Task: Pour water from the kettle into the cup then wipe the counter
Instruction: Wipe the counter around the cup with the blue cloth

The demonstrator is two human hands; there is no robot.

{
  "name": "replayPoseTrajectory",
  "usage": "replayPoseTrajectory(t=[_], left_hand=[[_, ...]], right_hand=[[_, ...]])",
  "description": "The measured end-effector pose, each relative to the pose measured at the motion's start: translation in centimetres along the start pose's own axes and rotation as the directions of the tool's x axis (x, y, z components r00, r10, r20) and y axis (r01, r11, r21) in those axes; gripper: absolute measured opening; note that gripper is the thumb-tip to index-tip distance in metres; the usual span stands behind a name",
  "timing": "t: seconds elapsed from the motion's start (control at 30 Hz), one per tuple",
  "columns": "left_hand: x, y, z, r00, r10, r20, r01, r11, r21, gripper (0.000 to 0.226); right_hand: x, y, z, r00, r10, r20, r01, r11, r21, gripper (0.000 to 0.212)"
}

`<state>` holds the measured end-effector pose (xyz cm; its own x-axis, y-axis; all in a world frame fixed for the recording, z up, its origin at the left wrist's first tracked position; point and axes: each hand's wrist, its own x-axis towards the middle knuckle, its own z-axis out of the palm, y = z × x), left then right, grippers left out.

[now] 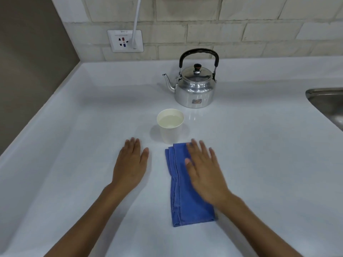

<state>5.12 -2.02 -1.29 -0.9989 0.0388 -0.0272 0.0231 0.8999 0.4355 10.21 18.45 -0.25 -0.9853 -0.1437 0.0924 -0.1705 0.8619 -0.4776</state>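
Kettle (195,86) upright on the counter (259,154), lid seated, spout turned to your left; it stands near the back wall, well clear of your hands. Cup (170,125) just in front of it and slightly to your left, upright, holding water close to the rim. Judge the pouring step complete: water is in the cup and the kettle is set down. Wiping is what remains.

Blue cloth (187,190), folded long, lies flat with its far end almost touching the base of the cup. Your right hand (204,173) rests flat on it, fingers spread, pressing rather than gripping; the hand is blurred, so you are likely mid-motion. Your left hand (130,164) lies flat and empty on bare counter beside the cloth, holding nothing.

Open room: wide bare surface to your left, ending at a raised lip against the side wall, and to your right as far as the sink (326,102) rim. No spill is discernible. The full cup is the hazard: strokes away from you would likely reach it first, so sweep sideways or toward yourself.
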Motion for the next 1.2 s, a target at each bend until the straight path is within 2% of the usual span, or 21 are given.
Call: replayPoseTrajectory(t=[0.07, 0.17, 0.23, 0.33, 0.53, 0.7, 0.87, 1.03, 1.13, 1.2], left_hand=[[-2.1, 2.1, 0.3, 0.994, 0.099, -0.042, -0.101, 0.994, -0.039, 0.056], [-4.8, 6.5, 2.1, 0.970, 0.240, -0.028, -0.241, 0.966, -0.090, 0.058], [-5.2, 9.0, 3.6, 0.966, 0.258, -0.002, -0.258, 0.965, -0.036, 0.058], [-4.9, 10.8, 5.1, 0.968, 0.247, 0.040, -0.251, 0.959, 0.135, 0.059], [-4.8, 8.4, 5.2, 0.957, 0.280, 0.081, -0.289, 0.949, 0.129, 0.061], [-5.5, 2.2, 3.0, 0.965, 0.260, 0.013, -0.259, 0.954, 0.151, 0.065], [-2.3, -3.6, -0.2, 0.988, 0.133, -0.084, -0.110, 0.967, 0.229, 0.062], [5.0, -1.7, -0.6, 0.998, -0.004, -0.071, 0.017, 0.982, 0.187, 0.057], [6.3, 0.3, 0.4, 0.998, 0.016, -0.063, -0.006, 0.987, 0.160, 0.056], [5.1, 0.3, 1.1, 0.994, 0.085, -0.066, -0.075, 0.987, 0.144, 0.055]], right_hand=[[1.3, 2.6, -1.4, 0.996, 0.066, -0.064, -0.067, 0.998, -0.007, 0.050], [3.2, 5.5, -2.0, 0.987, 0.157, -0.038, -0.159, 0.985, -0.072, 0.051], [3.9, 6.2, -1.4, 0.984, 0.179, -0.010, -0.179, 0.975, -0.134, 0.052], [4.2, 6.6, -0.3, 0.987, 0.159, -0.035, -0.163, 0.961, -0.225, 0.053], [4.0, 7.0, -0.2, 0.989, 0.141, -0.045, -0.148, 0.955, -0.258, 0.054], [3.9, 6.9, -0.2, 0.990, 0.132, -0.055, -0.143, 0.945, -0.295, 0.053], [3.9, 6.6, 0.0, 0.987, 0.154, -0.052, -0.163, 0.937, -0.310, 0.054], [3.9, 6.5, 0.0, 0.987, 0.152, -0.049, -0.160, 0.936, -0.312, 0.054], [3.9, 6.6, 0.1, 0.988, 0.139, -0.059, -0.151, 0.938, -0.311, 0.054], [3.9, 6.7, 0.0, 0.989, 0.134, -0.062, -0.147, 0.940, -0.309, 0.054]])
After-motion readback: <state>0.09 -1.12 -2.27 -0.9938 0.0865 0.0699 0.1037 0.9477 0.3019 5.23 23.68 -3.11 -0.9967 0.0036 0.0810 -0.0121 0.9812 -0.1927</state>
